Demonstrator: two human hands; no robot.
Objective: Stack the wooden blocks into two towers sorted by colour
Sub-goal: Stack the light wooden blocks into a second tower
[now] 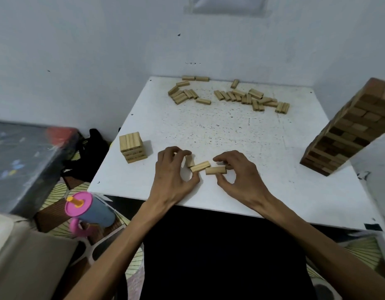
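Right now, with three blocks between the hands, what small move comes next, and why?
Probably press the three blocks together into one even row. They lie askew between the left hand and right hand, whose fingers curl round their ends. The short stack to their left has a top layer laid side by side, so a matching row looks due.

A white, speckled counter [230, 131] is set into a corner of pale walls [79, 50]. A patterned floor [57, 189] is seen at left, where a pink-lidded cup [94, 213] is placed.
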